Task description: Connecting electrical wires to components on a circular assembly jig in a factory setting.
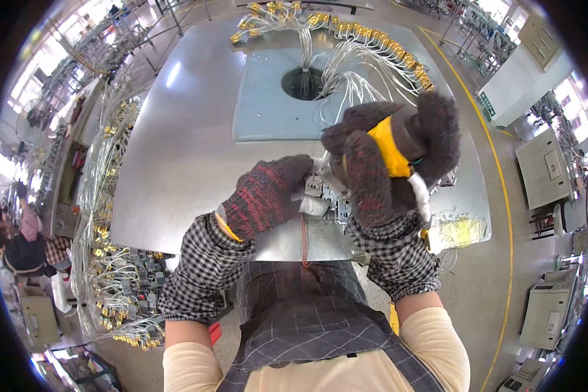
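Observation:
My left hand, in a dark red-and-black knit glove, has its fingers pinched together at the left side of a small metal fixture near the table's front edge. What the fingers hold is hidden. A silvery, wrapped-looking piece lies just below those fingertips. My right hand, gloved the same way, is wrapped round a bulky hand tool with a dark body and a yellow band. The tool is held over the fixture's right side, covering part of it. Its working end is hidden.
Pale wires with gold-coloured connectors fan from a round hole in a grey-blue panel on the metal table. More wires hang at the left. A reddish cord crosses the front edge. Another person sits far left.

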### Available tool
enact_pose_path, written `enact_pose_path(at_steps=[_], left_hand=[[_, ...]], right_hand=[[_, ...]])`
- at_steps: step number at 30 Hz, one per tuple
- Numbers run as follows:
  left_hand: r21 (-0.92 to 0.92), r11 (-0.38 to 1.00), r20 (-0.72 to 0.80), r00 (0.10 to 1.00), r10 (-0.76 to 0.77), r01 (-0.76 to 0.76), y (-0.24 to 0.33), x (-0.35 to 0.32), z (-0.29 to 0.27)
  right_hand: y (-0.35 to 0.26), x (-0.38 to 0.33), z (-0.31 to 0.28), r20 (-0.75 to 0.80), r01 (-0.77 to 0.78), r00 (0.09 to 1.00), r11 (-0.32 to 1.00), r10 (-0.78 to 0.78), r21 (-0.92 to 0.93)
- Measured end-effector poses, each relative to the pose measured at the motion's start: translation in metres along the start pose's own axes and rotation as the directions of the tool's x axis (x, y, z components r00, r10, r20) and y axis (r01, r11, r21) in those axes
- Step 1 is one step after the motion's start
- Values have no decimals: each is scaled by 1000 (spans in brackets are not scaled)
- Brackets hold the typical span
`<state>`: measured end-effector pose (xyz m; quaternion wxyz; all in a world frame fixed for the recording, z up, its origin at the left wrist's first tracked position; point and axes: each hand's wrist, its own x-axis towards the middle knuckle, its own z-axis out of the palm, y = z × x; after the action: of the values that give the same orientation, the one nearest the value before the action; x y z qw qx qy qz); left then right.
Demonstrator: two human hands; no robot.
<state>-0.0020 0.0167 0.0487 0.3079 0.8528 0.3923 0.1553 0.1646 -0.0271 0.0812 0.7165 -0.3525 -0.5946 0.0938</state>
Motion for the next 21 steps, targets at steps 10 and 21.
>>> enact_pose_path(at_steps=[10, 21], left_hand=[[707, 706, -130, 989, 67, 45, -107, 151, -88], [734, 640, -79, 908, 411, -226, -124, 359, -82]], right_hand=[[13, -19, -9, 97, -34, 995, 999, 30, 37], [15, -34, -25, 170, -81, 981, 995, 90, -58]])
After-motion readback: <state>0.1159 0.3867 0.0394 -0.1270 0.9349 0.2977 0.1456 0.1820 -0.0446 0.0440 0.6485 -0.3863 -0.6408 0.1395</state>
